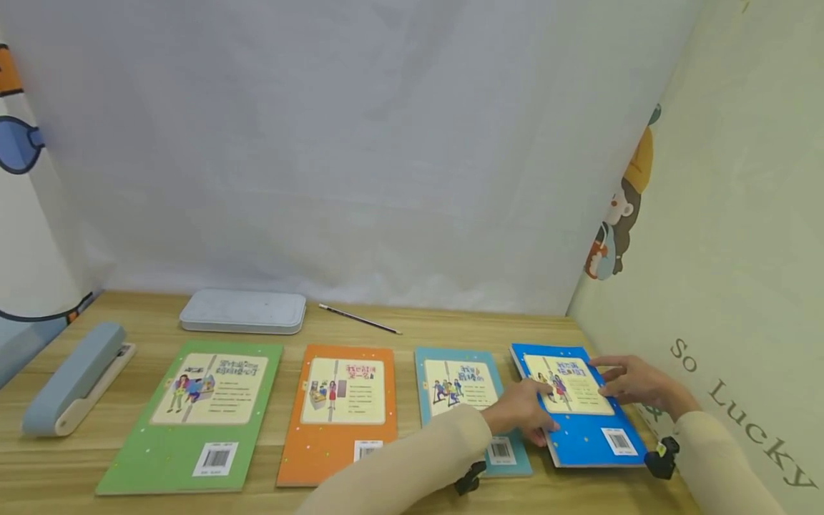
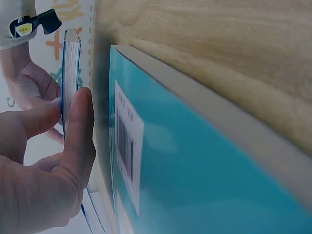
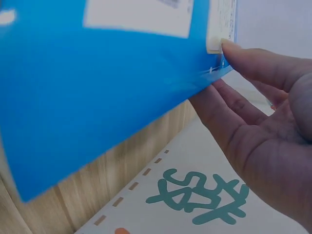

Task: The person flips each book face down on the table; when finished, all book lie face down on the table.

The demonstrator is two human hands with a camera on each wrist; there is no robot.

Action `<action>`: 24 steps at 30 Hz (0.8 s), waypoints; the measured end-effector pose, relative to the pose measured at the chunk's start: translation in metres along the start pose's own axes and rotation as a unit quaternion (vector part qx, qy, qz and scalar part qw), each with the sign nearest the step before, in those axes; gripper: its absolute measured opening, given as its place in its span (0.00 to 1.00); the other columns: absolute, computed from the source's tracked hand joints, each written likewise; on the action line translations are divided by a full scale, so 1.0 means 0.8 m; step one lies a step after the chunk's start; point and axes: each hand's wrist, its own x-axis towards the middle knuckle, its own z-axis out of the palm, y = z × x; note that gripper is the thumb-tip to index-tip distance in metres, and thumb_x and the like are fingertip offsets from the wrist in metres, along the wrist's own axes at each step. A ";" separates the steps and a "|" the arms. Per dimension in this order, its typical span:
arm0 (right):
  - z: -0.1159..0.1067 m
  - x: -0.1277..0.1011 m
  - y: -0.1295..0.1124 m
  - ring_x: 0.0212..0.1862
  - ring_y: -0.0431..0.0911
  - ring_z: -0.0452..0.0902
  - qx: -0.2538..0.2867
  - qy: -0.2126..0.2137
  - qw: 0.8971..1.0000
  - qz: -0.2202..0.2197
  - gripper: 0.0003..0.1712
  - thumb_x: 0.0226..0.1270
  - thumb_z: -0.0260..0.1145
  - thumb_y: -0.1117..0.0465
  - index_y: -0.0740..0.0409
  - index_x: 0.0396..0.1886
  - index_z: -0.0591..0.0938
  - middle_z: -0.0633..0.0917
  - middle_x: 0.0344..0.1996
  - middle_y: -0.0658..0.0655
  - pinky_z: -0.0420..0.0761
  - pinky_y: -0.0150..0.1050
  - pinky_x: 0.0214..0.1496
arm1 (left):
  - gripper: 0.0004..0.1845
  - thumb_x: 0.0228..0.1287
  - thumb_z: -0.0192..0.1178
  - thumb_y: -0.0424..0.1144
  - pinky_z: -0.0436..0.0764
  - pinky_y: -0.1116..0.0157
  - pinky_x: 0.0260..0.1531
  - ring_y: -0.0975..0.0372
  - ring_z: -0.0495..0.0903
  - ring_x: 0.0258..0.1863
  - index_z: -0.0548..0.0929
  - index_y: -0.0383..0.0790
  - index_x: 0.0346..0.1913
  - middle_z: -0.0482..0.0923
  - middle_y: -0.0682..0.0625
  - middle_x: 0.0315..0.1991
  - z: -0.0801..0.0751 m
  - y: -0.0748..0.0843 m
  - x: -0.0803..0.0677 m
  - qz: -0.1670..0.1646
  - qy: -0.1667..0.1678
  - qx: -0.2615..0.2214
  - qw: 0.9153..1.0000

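A blue book (image 1: 579, 436) is held above the right end of the table by both hands, its printed cover with a barcode facing up. My left hand (image 1: 523, 411) pinches its left edge between thumb and fingers; the left wrist view shows the page block (image 2: 73, 73) between them. On the opposite edge my right hand (image 1: 634, 383) grips the book, thumb on top and fingers beneath, as the right wrist view shows. Under the left hand lies a teal book (image 1: 450, 361), partly hidden by the left forearm.
An orange book (image 1: 296, 450) and a green book (image 1: 161, 458) lie in the same row leftward. A blue stapler (image 1: 77, 379) stands at the far left. Behind the books are a pale pencil case (image 1: 244, 311) and a pencil (image 1: 360, 318). A patterned wall (image 1: 740, 286) borders the right side.
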 end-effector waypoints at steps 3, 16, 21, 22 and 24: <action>0.003 0.003 0.002 0.50 0.54 0.82 0.004 0.003 1.000 0.007 0.42 0.64 0.72 0.61 0.73 0.72 0.63 0.75 0.58 0.78 0.83 0.56 0.55 | 0.34 0.54 0.73 0.27 0.84 0.66 0.20 0.52 0.88 0.22 0.78 0.47 0.66 0.81 0.43 0.18 0.004 -0.003 0.004 -0.005 -0.002 0.004 1.000; 0.014 0.007 0.003 0.53 0.62 0.81 -0.023 0.024 0.999 0.023 0.37 0.66 0.69 0.64 0.75 0.69 0.65 0.72 0.60 0.81 0.83 0.56 0.55 | 0.34 0.55 0.72 0.27 0.84 0.68 0.20 0.54 0.88 0.23 0.78 0.46 0.66 0.82 0.45 0.18 0.012 -0.004 0.013 -0.020 -0.006 0.037 0.999; 0.015 0.007 0.000 0.53 0.63 0.80 -0.029 0.039 0.998 0.033 0.35 0.66 0.67 0.67 0.76 0.68 0.66 0.74 0.58 0.81 0.83 0.56 0.54 | 0.35 0.55 0.73 0.28 0.83 0.68 0.20 0.56 0.88 0.22 0.77 0.50 0.67 0.81 0.47 0.22 0.017 0.000 0.018 -0.027 0.003 0.064 0.998; 0.016 0.007 -0.001 0.53 0.63 0.80 -0.031 0.041 0.998 0.037 0.34 0.66 0.67 0.67 0.75 0.68 0.66 0.75 0.58 0.80 0.83 0.57 0.54 | 0.35 0.55 0.73 0.29 0.83 0.69 0.20 0.57 0.87 0.21 0.77 0.50 0.67 0.80 0.47 0.23 0.017 0.000 0.020 -0.030 0.004 0.068 0.997; 0.016 0.006 -0.003 0.53 0.64 0.80 -0.037 0.042 0.998 0.041 0.34 0.67 0.66 0.66 0.75 0.68 0.66 0.76 0.57 0.79 0.82 0.58 0.55 | 0.35 0.55 0.73 0.29 0.83 0.69 0.20 0.57 0.87 0.21 0.78 0.50 0.66 0.80 0.46 0.24 0.018 0.001 0.022 -0.031 0.003 0.071 0.997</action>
